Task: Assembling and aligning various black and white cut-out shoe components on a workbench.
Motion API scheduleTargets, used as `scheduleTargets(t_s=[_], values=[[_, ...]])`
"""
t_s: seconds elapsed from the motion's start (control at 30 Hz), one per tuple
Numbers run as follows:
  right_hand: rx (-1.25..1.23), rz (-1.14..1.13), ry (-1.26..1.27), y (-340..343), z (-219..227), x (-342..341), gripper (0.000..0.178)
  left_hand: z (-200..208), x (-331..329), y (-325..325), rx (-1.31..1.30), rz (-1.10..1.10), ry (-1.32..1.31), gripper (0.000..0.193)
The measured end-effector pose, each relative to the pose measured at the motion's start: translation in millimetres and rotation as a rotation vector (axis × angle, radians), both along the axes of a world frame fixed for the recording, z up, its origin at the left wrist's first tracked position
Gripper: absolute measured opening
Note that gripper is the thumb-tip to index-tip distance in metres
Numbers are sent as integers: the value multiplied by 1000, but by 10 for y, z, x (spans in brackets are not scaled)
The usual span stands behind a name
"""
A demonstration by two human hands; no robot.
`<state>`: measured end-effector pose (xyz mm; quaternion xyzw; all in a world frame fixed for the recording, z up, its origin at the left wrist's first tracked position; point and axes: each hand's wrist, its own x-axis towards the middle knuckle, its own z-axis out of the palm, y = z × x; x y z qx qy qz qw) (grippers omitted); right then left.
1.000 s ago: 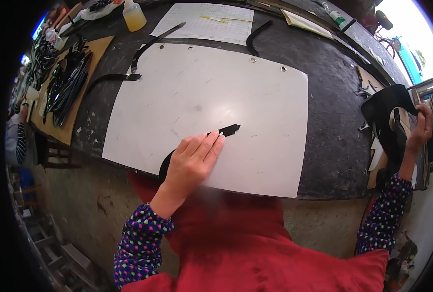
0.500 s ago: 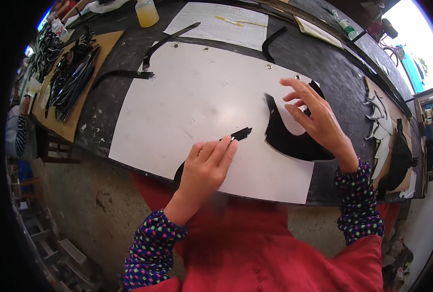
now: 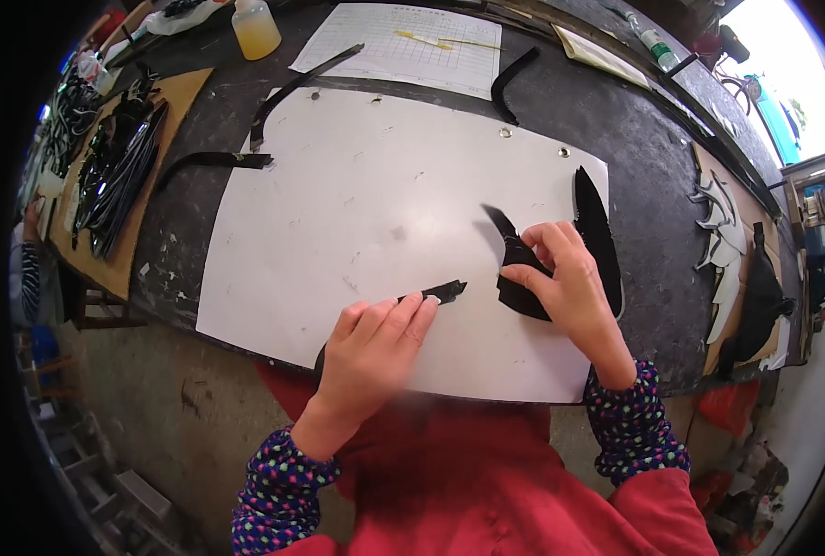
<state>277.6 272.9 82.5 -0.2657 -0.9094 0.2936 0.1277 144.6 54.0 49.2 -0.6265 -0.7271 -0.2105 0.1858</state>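
Observation:
My left hand [image 3: 371,352] is closed over a narrow black strip [image 3: 447,292], fingers pressed together on it. One end of the strip sticks out past the fingertips, while the other end shows beside the wrist at the board's near edge. To the right, my right hand [image 3: 565,278] pinches a curved black cut piece [image 3: 520,295] between thumb and fingers; its pointed tip is raised off the white board [image 3: 338,222] and part of it is hidden by the hand. Another black piece [image 3: 598,232], long and tapering, lies just beyond the right hand at the board's right edge.
Black curved strips [image 3: 292,93] lie about the board's far edge. A gridded paper sheet [image 3: 403,46] and a bottle of yellow liquid [image 3: 257,32] stand behind. Cardboard with dark strips [image 3: 120,167] is at left; white and black cut pieces [image 3: 732,241] are at right.
My right hand has come down and left and taken hold of the curved black piece, lifting its tip. My left hand, still on the strip, has shifted slightly nearer to me.

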Motion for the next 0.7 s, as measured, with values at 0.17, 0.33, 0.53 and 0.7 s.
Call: scheduleTargets(t_s=[0.17, 0.33, 0.53, 0.7], values=[[-453, 43, 258, -29, -35, -15, 19, 16, -26, -46, -24, -25, -40, 36], [-613, 68, 47, -103, 185, -41, 12, -18, -47, -55, -71, -12, -37, 38], [-359, 298, -52, -55, 286, -70, 9, -14, -52, -79, -109, -29, -100, 39], [-418, 339, -105, -67, 229, -169, 8, 13, -68, -79, -135, -37, -99, 36]])
